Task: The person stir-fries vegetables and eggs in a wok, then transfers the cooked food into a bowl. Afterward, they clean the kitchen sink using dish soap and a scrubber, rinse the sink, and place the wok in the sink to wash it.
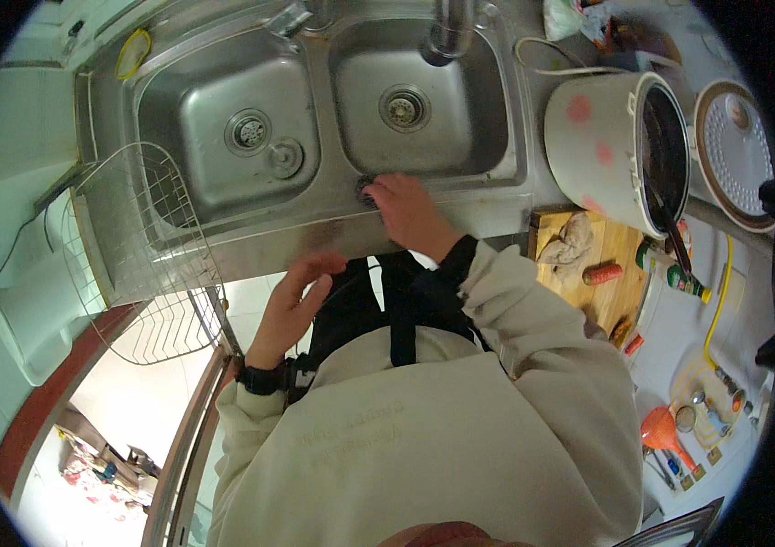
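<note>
My right hand (406, 210) presses on the front rim of a stainless steel double sink (324, 184), near the divider. Its fingers are closed on a small dark scouring pad (365, 190), mostly hidden by the hand. My left hand (295, 304) hovers in front of the counter edge, thumb apart from the fingers, holding nothing. The left basin (206, 102) has a drain strainer (248, 132), with a round metal drain stopper (286, 157) beside it. In the right basin (449, 137) another drain strainer (404, 108) shows, below a metal faucet (452, 34).
A wire rack (155, 321) overhangs the counter at left. To the right stand a white cooker (592, 130), a dark utensil inside it, and its lid (732, 154). A wooden cutting board (596, 236) holds a carrot piece (602, 274) and a cloth (568, 239). An orange funnel (664, 434) is farther right.
</note>
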### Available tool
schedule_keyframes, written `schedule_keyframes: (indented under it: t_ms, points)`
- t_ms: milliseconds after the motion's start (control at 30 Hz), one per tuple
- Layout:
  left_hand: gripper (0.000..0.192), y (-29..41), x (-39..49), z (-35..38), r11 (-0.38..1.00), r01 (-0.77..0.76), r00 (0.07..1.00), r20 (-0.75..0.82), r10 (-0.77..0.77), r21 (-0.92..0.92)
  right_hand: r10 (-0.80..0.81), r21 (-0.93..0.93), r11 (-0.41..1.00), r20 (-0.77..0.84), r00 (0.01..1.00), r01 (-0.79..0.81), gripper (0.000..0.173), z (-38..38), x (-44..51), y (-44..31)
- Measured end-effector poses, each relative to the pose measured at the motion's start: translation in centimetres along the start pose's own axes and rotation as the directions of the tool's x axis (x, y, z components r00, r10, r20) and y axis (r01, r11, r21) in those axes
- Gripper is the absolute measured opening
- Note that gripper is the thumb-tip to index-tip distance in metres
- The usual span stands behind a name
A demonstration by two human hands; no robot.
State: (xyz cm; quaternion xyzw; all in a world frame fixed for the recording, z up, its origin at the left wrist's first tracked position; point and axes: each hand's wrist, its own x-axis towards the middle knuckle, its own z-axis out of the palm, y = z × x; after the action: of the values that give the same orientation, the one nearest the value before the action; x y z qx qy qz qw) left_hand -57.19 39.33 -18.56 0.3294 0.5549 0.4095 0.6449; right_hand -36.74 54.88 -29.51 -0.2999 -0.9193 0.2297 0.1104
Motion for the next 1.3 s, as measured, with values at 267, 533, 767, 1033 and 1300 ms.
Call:
schedule_keyframes:
  t_ms: [267,533,767,1033,1300]
  points:
    - [0.03,0.5,5.0,0.5,0.99,0.015,0.998,-0.058,-0.023,-0.139,0.236,-0.235,0.946,0.028,0.971,-0.223,0.035,-10.0,-6.2,9.5]
    - [0.035,0.0,9.7,-0.7,0.977,0.001,0.989,-0.145,-0.033,-0.215,0.066,-0.082,0.995,0.02,0.998,-0.064,0.037,-2.9,-2.6,3.1]
    - [0.035,-0.5,9.9,-1.1,0.959,-0.05,0.987,-0.16,0.005,-0.279,0.241,-0.219,0.943,-0.067,0.968,-0.249,0.035,-9.7,-6.2,8.9]
    - [0.036,-0.4,9.4,-1.6,0.884,-0.074,0.982,-0.187,-0.015,-0.461,0.023,-0.083,0.996,-0.052,0.998,-0.027,0.035,-2.9,-3.1,4.2]
    - [0.033,-3.7,8.7,-1.6,0.987,-0.155,0.888,-0.444,0.12,-0.042,0.312,-0.145,0.934,-0.11,0.944,-0.325,0.031,-6.2,-4.9,6.2]
